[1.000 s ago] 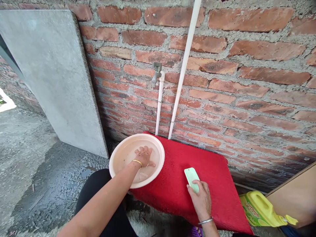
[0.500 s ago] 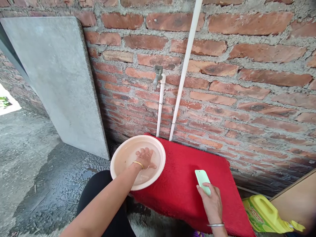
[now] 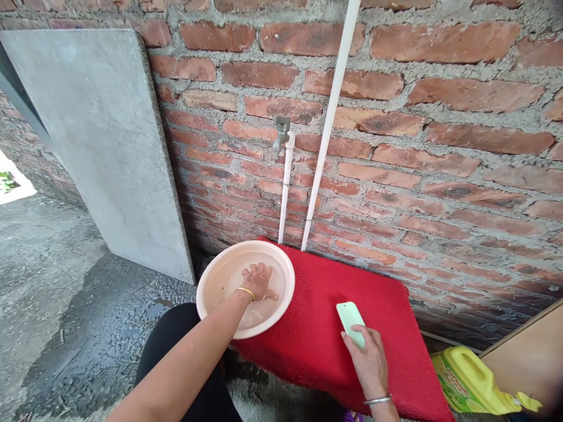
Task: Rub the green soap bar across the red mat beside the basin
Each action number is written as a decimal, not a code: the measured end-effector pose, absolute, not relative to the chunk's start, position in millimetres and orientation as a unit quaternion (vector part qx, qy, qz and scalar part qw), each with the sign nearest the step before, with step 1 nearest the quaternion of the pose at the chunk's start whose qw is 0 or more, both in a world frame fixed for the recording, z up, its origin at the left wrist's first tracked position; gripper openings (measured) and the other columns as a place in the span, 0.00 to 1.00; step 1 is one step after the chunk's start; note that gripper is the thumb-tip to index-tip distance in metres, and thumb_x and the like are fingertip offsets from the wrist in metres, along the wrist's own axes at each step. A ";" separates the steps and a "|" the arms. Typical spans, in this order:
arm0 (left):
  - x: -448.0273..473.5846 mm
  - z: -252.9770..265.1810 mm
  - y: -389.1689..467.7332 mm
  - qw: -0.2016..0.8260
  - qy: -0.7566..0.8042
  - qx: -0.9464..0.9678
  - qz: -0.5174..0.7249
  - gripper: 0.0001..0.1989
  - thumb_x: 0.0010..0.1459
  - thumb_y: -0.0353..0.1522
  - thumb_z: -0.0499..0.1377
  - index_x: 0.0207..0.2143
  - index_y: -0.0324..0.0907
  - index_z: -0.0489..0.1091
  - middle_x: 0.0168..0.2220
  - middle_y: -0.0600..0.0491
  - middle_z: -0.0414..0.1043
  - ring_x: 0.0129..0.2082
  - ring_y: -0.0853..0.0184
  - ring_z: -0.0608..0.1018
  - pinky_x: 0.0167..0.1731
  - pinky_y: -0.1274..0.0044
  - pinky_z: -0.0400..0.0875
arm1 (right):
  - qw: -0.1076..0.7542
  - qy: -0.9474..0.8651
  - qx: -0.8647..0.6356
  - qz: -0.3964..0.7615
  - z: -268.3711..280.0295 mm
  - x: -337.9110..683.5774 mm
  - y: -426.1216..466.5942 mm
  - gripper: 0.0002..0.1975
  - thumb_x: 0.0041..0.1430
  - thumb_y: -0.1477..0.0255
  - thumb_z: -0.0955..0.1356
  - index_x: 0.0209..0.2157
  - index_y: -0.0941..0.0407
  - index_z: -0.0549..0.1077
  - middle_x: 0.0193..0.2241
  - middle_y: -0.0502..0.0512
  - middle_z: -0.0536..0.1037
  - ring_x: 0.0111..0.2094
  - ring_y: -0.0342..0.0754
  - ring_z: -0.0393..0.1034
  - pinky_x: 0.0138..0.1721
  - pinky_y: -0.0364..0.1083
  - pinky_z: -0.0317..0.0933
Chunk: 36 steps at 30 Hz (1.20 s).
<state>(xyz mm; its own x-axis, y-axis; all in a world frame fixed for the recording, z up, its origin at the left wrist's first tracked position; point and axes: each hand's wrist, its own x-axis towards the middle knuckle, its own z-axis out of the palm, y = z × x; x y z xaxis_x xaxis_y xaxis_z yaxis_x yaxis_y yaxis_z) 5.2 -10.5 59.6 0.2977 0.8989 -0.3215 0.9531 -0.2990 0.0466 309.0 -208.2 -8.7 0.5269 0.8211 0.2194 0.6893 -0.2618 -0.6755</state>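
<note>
A grey slab [image 3: 105, 152] leans against the red-brick wall [image 3: 440, 158]. A faucet [image 3: 281, 133] tops a short white pipe [image 3: 285, 190] beside a longer white pipe [image 3: 330, 117]; a yellow handled jug [image 3: 460, 384] sits near a tan board [image 3: 528, 357].

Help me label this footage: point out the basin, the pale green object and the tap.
Basin [image 3: 290, 282], head view: right rim.
Pale green object [image 3: 350, 317], head view: exposed face.
Tap [image 3: 281, 133], head view: grey body.

A thin gold-coloured bangle [image 3: 247, 291] circles the left wrist [image 3: 240, 298] at 7 o'clock; a silver-coloured bangle [image 3: 377, 401] rings the right wrist [image 3: 376, 389] at 5 o'clock. Plain black cloth [image 3: 165, 340] covers the leg between 7 and 8 o'clock.
</note>
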 end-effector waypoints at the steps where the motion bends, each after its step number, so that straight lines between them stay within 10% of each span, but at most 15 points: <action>1: 5.1 59.1 -10.3 0.114 0.580 0.798 -0.117 0.48 0.44 0.55 0.64 0.65 0.46 0.57 0.62 0.37 0.58 0.58 0.40 0.62 0.50 0.50 0.59 | 0.377 -0.463 -0.798 0.080 -7.6 317.6 -209.9 0.29 0.49 0.40 0.64 0.35 0.50 0.78 0.37 0.56 0.72 0.40 0.58 0.70 0.47 0.56 0.64; 13: 3.3 60.5 -11.7 0.124 0.583 0.794 -0.123 0.49 0.45 0.55 0.63 0.67 0.47 0.54 0.66 0.37 0.53 0.62 0.40 0.59 0.53 0.50 0.58 | 0.365 -0.528 -0.756 0.131 -6.9 276.1 -206.3 0.17 0.51 0.52 0.67 0.35 0.49 0.78 0.38 0.54 0.71 0.42 0.55 0.70 0.48 0.53 0.63; 23: 4.1 61.1 -11.6 0.123 0.584 0.793 -0.124 0.49 0.45 0.55 0.63 0.67 0.47 0.55 0.65 0.37 0.54 0.61 0.41 0.60 0.53 0.51 0.58 | 0.383 -0.443 -0.807 0.079 -4.3 326.0 -215.0 0.34 0.47 0.35 0.63 0.35 0.51 0.78 0.36 0.56 0.71 0.40 0.58 0.70 0.46 0.56 0.64; 36: 4.2 61.5 -11.6 0.126 0.583 0.792 -0.126 0.47 0.46 0.54 0.63 0.66 0.47 0.56 0.64 0.37 0.54 0.61 0.41 0.60 0.53 0.50 0.57 | 0.382 -0.482 -0.779 0.123 -6.7 290.8 -212.3 0.20 0.50 0.49 0.67 0.34 0.50 0.78 0.39 0.54 0.69 0.43 0.56 0.69 0.48 0.53 0.63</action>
